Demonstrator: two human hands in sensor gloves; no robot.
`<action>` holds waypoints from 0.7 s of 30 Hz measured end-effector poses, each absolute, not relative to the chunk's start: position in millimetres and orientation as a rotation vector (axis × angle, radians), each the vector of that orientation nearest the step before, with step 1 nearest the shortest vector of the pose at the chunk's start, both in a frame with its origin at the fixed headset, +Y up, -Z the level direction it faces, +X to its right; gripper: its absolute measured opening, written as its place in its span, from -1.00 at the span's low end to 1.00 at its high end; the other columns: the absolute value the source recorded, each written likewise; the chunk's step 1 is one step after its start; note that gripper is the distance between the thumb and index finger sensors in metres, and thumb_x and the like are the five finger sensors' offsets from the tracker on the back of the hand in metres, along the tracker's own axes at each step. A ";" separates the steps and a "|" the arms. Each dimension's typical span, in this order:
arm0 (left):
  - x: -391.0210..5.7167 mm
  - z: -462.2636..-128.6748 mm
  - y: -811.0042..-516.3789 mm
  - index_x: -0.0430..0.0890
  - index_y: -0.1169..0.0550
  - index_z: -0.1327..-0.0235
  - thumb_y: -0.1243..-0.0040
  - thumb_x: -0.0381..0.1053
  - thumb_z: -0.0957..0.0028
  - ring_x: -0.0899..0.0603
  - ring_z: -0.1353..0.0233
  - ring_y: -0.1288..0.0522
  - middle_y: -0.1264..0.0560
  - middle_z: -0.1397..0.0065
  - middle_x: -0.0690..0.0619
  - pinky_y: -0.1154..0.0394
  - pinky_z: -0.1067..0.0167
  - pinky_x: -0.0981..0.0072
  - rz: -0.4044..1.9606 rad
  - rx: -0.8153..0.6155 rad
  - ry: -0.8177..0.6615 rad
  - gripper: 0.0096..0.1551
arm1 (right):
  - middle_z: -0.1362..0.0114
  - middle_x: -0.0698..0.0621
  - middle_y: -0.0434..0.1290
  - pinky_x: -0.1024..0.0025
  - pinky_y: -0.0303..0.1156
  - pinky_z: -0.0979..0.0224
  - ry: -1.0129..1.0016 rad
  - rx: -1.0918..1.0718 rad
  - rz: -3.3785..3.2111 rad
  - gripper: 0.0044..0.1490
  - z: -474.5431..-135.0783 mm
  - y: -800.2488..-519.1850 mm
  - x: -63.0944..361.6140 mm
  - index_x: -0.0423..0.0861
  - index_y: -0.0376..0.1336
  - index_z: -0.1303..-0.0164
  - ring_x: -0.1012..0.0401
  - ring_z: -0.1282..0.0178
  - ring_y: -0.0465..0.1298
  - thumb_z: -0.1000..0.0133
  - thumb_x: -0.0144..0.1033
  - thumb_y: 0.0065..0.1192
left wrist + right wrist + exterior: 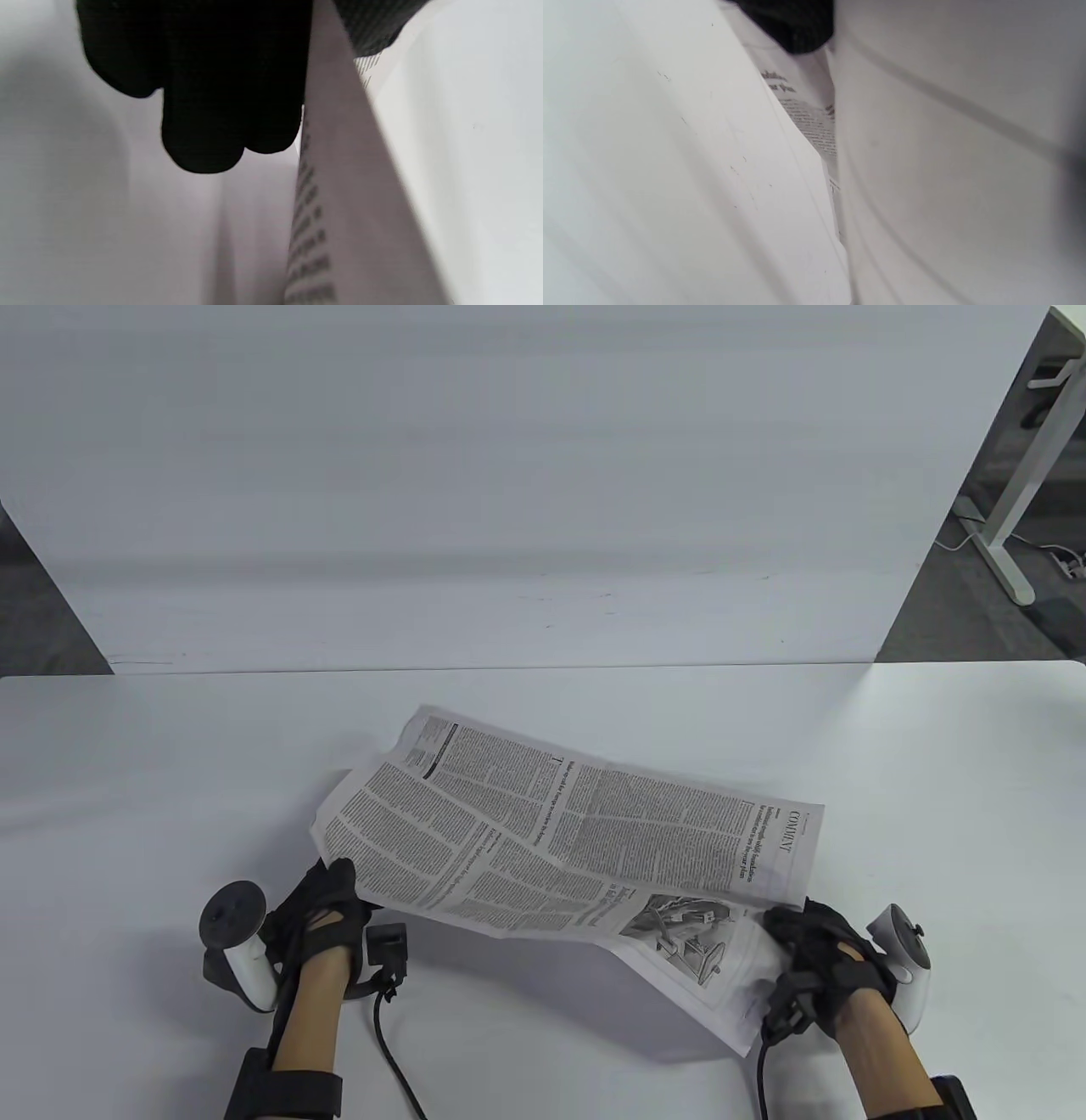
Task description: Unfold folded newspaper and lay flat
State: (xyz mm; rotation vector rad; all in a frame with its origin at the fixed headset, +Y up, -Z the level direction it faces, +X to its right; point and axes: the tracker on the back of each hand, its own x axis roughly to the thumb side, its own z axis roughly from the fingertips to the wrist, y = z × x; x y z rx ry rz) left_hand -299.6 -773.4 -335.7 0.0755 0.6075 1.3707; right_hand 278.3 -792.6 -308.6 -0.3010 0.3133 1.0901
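Newspaper (pixel 560 848) lifted off table (pixel 127 780), left hand (pixel 318 912) and right hand (pixel 819 954) gripping its near edge, fingertips hidden beneath

It looks like an office or lab: a white table (pixel 170 780), a white partition board (pixel 509 475), a desk leg (pixel 1014 509) on grey carpet (pixel 959 611).
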 end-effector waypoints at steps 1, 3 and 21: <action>-299.6 -335.6 -774.9 -0.16 -0.56 -0.25 -0.15 -0.01 -0.03 -0.38 -0.08 -0.77 -0.70 -0.15 -0.22 -0.54 -0.11 -0.20 1.389 0.071 0.606 -0.46 | -0.41 -0.52 0.37 0.21 0.79 0.03 0.313 -0.304 1.064 -0.30 -307.6 -792.6 277.5 -0.33 0.20 -0.41 -0.28 -0.08 0.70 0.01 -0.59 0.19; -298.3 -335.0 -779.5 -0.16 -0.50 -0.32 -0.14 0.06 -0.04 -0.41 -0.14 -0.73 -0.65 -0.23 -0.25 -0.50 -0.15 -0.23 1.440 0.035 0.605 -0.39 | -0.42 -0.52 0.34 0.22 0.79 0.03 0.306 -0.318 1.000 -0.29 -305.4 -793.2 276.1 -0.33 0.19 -0.42 -0.28 -0.09 0.70 0.00 -0.58 0.18; -162.3 -321.3 -801.4 -0.20 0.00 -0.56 -0.04 0.44 -0.04 -0.57 -0.39 -0.46 -0.22 -0.55 -0.37 -0.32 -0.31 -0.35 1.959 -0.582 0.245 0.09 | -0.45 -0.49 0.32 0.23 0.79 0.00 0.213 -0.291 0.958 -0.29 -296.7 -778.2 258.7 -0.31 0.16 -0.43 -0.28 -0.13 0.68 -0.01 -0.57 0.16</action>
